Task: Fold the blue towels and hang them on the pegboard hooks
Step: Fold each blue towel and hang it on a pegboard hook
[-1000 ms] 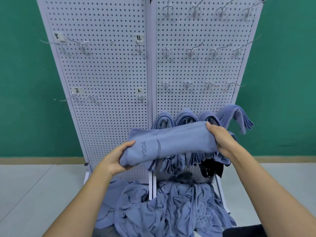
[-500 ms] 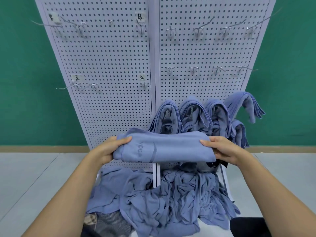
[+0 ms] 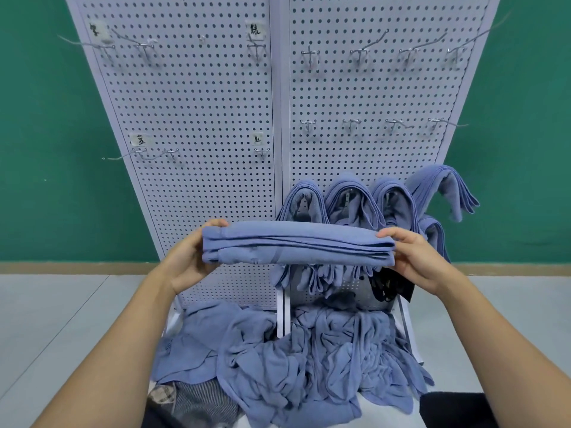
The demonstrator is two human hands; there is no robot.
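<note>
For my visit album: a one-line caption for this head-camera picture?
Left hand and right hand hold a folded blue towel before the white pegboard, hung towels behind, a crumpled heap below.

You have one view, worn on your head: wide-angle, facing forward and tipped down, square on to the pegboard [image 3: 200, 180] at 12 o'clock, which stands close. Near the lens, your left hand [image 3: 185, 261] at 8 o'clock and right hand [image 3: 414, 264] at 4 grip the folded towel [image 3: 296, 242] at centre.

A green wall [image 3: 37, 149] meets a pale grey floor [image 3: 61, 319] along a tan baseboard [image 3: 77, 268] (soft, even light).
</note>
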